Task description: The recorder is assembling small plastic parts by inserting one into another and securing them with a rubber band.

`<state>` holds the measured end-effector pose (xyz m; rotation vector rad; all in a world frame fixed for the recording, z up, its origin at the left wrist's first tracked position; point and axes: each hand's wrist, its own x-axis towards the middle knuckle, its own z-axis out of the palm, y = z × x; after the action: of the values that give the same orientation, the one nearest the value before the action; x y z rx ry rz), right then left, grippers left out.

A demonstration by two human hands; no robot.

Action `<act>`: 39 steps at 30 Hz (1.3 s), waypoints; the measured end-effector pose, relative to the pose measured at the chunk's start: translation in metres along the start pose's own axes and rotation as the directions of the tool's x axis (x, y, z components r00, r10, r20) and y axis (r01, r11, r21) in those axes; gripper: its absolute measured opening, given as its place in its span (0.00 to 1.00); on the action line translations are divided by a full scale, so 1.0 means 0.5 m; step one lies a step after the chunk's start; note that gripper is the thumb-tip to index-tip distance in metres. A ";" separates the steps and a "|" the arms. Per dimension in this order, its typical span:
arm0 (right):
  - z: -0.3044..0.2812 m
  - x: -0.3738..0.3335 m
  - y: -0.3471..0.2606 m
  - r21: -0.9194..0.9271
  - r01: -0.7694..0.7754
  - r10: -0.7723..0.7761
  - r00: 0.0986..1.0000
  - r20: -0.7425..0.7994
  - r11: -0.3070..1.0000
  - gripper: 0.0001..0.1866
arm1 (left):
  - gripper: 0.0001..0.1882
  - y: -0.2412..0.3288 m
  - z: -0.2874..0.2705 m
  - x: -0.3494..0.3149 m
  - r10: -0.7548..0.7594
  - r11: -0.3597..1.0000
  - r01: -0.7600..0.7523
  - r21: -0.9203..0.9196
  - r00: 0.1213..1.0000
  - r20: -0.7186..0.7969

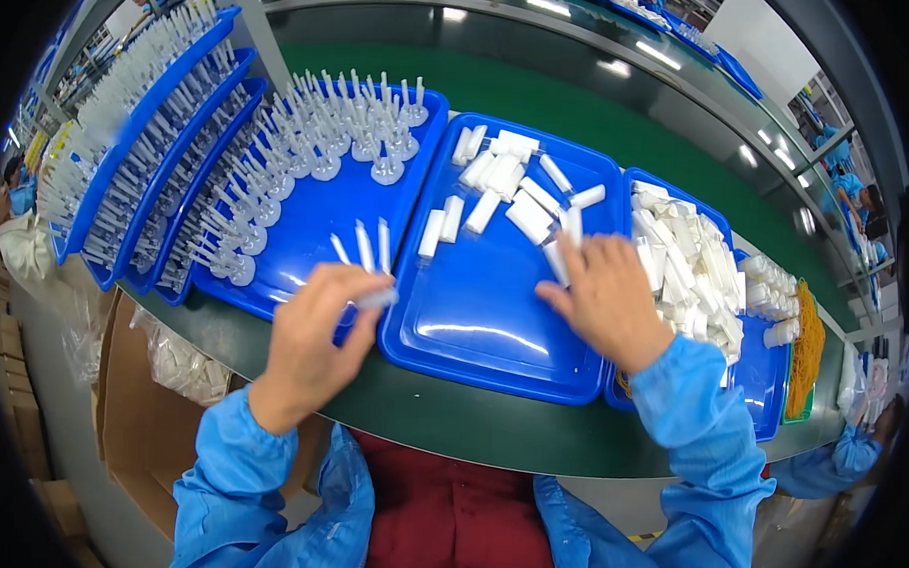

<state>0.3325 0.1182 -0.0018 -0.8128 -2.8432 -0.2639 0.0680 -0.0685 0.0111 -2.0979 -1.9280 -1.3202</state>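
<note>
My left hand (pixel 316 334) is closed in a pinch on a small whitish piece (pixel 377 299) at the near right corner of the left blue tray. Three upright white prongs (pixel 364 249) rise just behind those fingers; whether they belong to the held piece is hidden. Over the middle blue tray (pixel 477 348), my right hand (pixel 610 294) is spread, thumb apart from the forefinger. A white block (pixel 556 263) lies between that thumb and forefinger, beside the fingertips. Several more white blocks (pixel 501 177) lie loosely in the far half of this tray.
Pronged pieces with clear round bases (pixel 325 163) stand in the left blue tray (pixel 275 295). Stacked trays (pixel 174 129) of similar pieces rise beyond it. To the right are a tray heaped with white blocks (pixel 690 276) and yellow strands (pixel 805 347). A cardboard box (pixel 139 415) sits below.
</note>
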 end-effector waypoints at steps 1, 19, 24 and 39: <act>-0.010 -0.015 -0.028 0.064 0.039 -0.039 0.999 -0.009 0.997 0.34 | 0.20 0.010 0.009 -0.013 -0.001 0.997 0.003 -0.077 1.000 0.019; -0.008 -0.006 -0.023 0.114 0.109 -0.108 0.994 -0.009 0.988 0.13 | 0.19 0.079 0.093 -0.077 -0.068 0.902 0.106 -0.418 0.992 0.104; -0.042 0.001 -0.021 0.535 -0.104 0.125 0.992 -0.004 0.838 0.14 | 0.18 0.081 0.090 -0.075 -0.092 0.875 0.132 -0.466 0.990 0.107; -0.075 -0.107 -0.120 0.928 -0.338 0.503 0.781 0.371 -0.159 0.21 | 0.11 0.127 0.057 -0.064 -0.107 0.378 0.480 -0.792 0.872 0.477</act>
<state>0.3496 0.0326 0.0160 -1.1041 -1.5252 1.5994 0.1393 -0.0956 0.0075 -2.5585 -2.0118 -2.7696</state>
